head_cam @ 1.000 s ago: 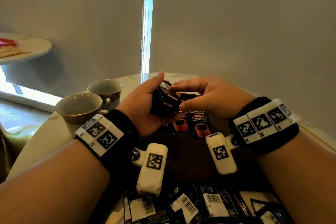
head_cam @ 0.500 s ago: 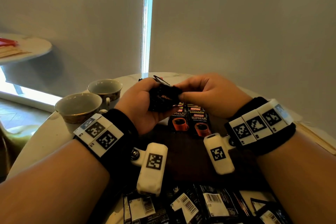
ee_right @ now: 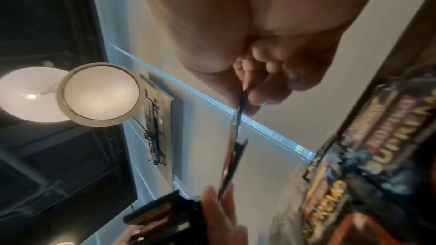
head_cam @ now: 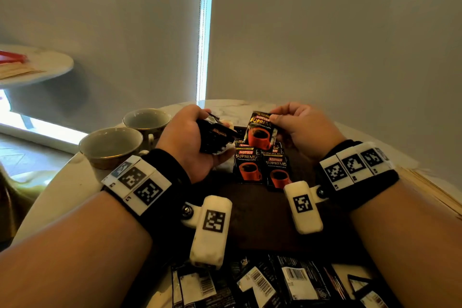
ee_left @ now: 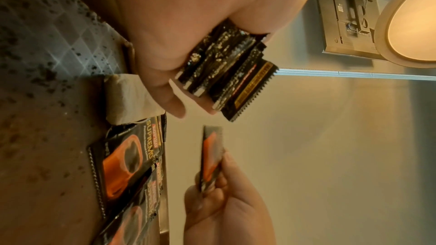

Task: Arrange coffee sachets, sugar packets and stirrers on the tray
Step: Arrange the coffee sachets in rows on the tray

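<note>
Right hand (head_cam: 300, 130) pinching upright sachet (head_cam: 260, 132), left hand (head_cam: 192, 140) gripping stack (head_cam: 216, 139)

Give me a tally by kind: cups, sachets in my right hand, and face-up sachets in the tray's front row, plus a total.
Cups: 2
Sachet in right hand: 1
Front-row sachets on tray: 2
Total: 5
The stack in the left hand is packed too tight to count, so it is left out.
</note>
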